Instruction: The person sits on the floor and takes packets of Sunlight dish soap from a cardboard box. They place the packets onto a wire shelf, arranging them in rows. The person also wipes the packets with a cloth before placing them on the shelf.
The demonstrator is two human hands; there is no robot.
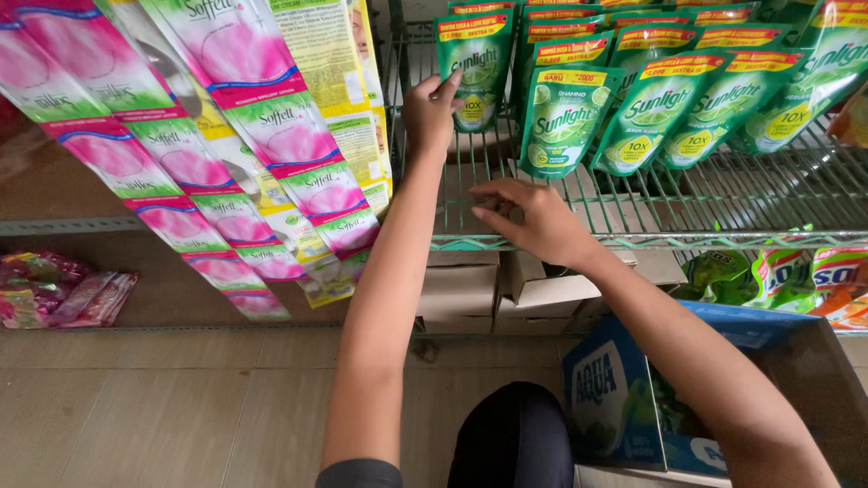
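My left hand (429,110) is raised to the wire shelf (723,203) and grips the lower left corner of a green soap pouch (476,65) standing at the left end of a row. My right hand (529,220) rests on the shelf's front edge just below, fingers loosely curled, holding nothing. More green pouches (562,117) of the same kind lean in rows to the right, filling the shelf to the far right.
Strips of pink and white sachets (226,136) hang at the left. A blue and white cardboard box (624,398) holding green pouches sits at my lower right. Plain cartons (470,294) stand under the shelf. Pink packets (54,289) lie at far left above a tiled floor.
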